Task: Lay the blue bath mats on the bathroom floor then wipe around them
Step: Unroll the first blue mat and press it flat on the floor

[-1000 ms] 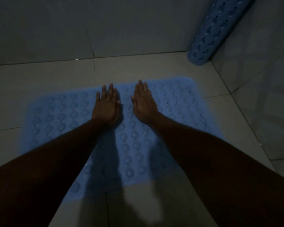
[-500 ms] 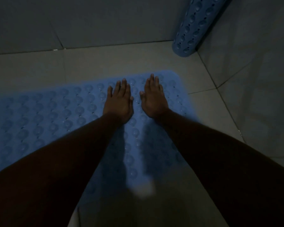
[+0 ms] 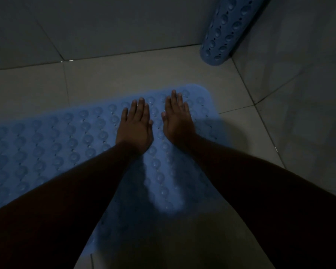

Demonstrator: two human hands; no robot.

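Fingers flat, both palms pressing blue mat.

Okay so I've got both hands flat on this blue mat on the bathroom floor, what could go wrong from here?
1. The flat mat may not be stuck down under the forearms, where it is hidden, so it could slide once weight comes off.
2. The rolled mat leans in the corner against the wall and could topple onto the floor when wiping nears it.
3. The light is dim, so wet patches on the tiles could be missed.
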